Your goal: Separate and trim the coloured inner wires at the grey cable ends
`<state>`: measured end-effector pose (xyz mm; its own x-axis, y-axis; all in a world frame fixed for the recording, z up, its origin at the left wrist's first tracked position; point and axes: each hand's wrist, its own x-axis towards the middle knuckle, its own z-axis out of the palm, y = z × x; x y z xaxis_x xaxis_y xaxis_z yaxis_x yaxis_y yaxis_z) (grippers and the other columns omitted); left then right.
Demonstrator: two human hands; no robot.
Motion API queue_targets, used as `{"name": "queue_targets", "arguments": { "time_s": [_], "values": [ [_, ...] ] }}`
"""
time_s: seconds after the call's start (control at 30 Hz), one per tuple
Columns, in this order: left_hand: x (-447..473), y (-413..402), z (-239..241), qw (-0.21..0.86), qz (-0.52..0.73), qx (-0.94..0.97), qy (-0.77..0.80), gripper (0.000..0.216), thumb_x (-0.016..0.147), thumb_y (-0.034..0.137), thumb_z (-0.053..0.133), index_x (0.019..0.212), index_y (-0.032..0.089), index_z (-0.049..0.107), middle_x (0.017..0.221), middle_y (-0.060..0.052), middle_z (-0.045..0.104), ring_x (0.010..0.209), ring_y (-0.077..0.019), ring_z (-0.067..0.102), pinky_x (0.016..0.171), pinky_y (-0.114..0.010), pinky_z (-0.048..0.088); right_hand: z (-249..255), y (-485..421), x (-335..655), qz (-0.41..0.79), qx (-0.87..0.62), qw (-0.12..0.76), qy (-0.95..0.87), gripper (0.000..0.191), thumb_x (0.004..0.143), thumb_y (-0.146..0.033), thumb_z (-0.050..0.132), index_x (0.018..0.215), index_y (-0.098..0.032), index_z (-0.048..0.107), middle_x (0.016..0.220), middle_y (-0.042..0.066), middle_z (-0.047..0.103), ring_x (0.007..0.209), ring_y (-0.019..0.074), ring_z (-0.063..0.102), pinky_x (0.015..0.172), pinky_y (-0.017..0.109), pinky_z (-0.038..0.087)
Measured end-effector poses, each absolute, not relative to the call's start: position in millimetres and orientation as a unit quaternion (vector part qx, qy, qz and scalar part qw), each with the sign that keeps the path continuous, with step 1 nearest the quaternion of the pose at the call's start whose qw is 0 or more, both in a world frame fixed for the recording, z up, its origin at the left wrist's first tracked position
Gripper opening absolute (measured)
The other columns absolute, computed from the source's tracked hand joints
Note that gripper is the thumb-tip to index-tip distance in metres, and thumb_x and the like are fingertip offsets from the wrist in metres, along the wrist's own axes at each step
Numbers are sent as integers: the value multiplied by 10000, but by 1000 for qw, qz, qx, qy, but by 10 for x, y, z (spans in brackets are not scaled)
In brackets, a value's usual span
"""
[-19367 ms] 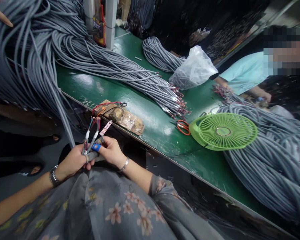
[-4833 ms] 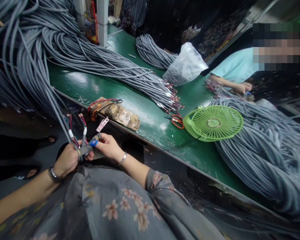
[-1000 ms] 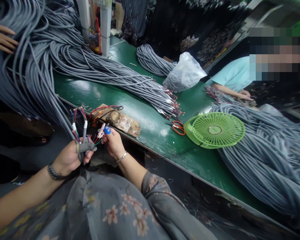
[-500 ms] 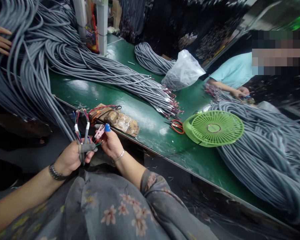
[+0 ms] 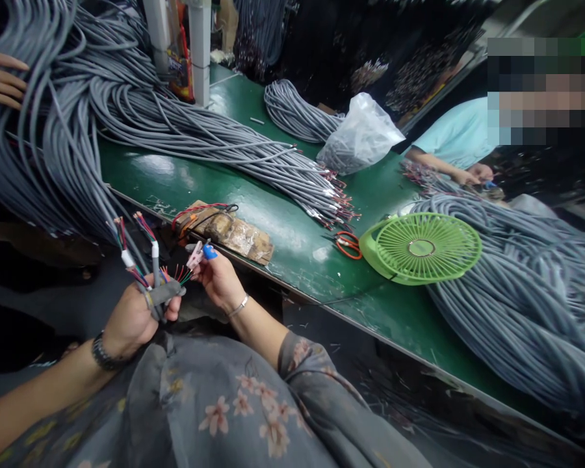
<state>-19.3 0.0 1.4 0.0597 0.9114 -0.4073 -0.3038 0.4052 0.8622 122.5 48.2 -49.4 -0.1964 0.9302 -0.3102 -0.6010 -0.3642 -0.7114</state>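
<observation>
My left hand (image 5: 134,315) is closed around several grey cables (image 5: 156,265) with stripped ends; grey covers wrap some of its fingers. Red, blue and other thin wires fan out of the cable ends, above white sleeves (image 5: 127,259). Between the thumb and fingers of my right hand (image 5: 223,284) is a small pale pink clip-like tool (image 5: 195,256); a blue cover sits on the thumb. Loose coloured wires (image 5: 181,274) poke out from my left hand toward my right hand. Whether the tool touches them I cannot tell.
On the green table (image 5: 292,279) lie a wooden block (image 5: 234,231), orange-handled scissors (image 5: 347,245), a green fan (image 5: 422,248), a plastic bag (image 5: 363,136) and a long cable bundle (image 5: 214,143). More cables (image 5: 526,305) cover the right side. A co-worker's hand (image 5: 2,78) rests on cables; another person (image 5: 453,140) works across.
The cable ends in my left hand have tipped to the left and spread apart. My right hand keeps its hold on the pink tool and has barely moved.
</observation>
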Motion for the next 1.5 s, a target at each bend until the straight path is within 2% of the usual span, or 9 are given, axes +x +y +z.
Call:
{"name": "queue_targets", "arguments": {
  "time_s": [0.13,0.3,0.67,0.87,1.0,1.13,1.23,1.37,1.5],
  "values": [
    [-174,42,50,664,457,288,517,405,432,319,980,590,200,627,433,21,617,390,-111,517,374,-209,414,-542,498,1222,737,-361,516,-245,453,929,-636,761,850,-191,723,720,-10,676,591,104,531,626,244,537],
    [-176,89,40,675,437,295,516,395,438,333,983,586,185,648,441,14,616,395,-98,505,386,-203,422,-576,592,1212,774,-356,475,-221,470,959,-658,724,930,-189,738,844,42,745,734,153,647,703,279,554],
    [-154,136,-56,677,430,298,518,342,486,323,973,609,174,691,451,13,627,393,-97,525,382,-191,415,-555,623,1121,767,-355,509,-163,449,889,-630,822,807,-209,690,700,6,709,646,159,631,668,285,559],
    [-166,100,-29,664,437,291,532,414,409,344,998,566,184,649,432,23,619,382,-94,513,376,-192,422,-493,574,1210,791,-342,471,-190,610,955,-792,610,813,-204,680,723,16,693,637,142,603,645,260,544],
    [-188,23,-3,657,447,292,533,403,426,344,980,569,197,632,427,27,623,372,-102,517,370,-199,411,-492,531,1283,797,-341,458,-197,536,1005,-697,616,815,-201,687,736,22,699,641,136,593,638,245,537],
    [-186,-16,14,648,461,294,530,348,467,306,946,596,202,640,427,37,613,378,-116,538,378,-212,412,-521,496,1292,765,-351,493,-222,376,929,-548,799,826,-203,690,659,-33,611,611,116,531,627,228,516],
    [-162,-1,37,644,472,282,532,333,465,289,936,601,199,646,426,35,615,376,-119,542,375,-213,408,-534,490,1281,755,-353,501,-233,391,886,-554,840,827,-195,697,649,-44,580,598,105,500,603,218,493],
    [-141,41,51,648,474,265,534,333,438,271,940,602,197,660,436,30,622,388,-119,542,373,-208,409,-545,512,1265,771,-348,486,-220,417,919,-604,787,865,-196,721,719,-17,648,635,115,525,616,226,504],
    [-146,82,10,657,470,263,527,325,440,279,944,601,194,675,455,23,625,416,-119,546,397,-212,435,-558,533,1241,782,-338,487,-193,355,946,-556,781,912,-205,744,808,11,714,719,143,598,690,260,536]
  ]
}}
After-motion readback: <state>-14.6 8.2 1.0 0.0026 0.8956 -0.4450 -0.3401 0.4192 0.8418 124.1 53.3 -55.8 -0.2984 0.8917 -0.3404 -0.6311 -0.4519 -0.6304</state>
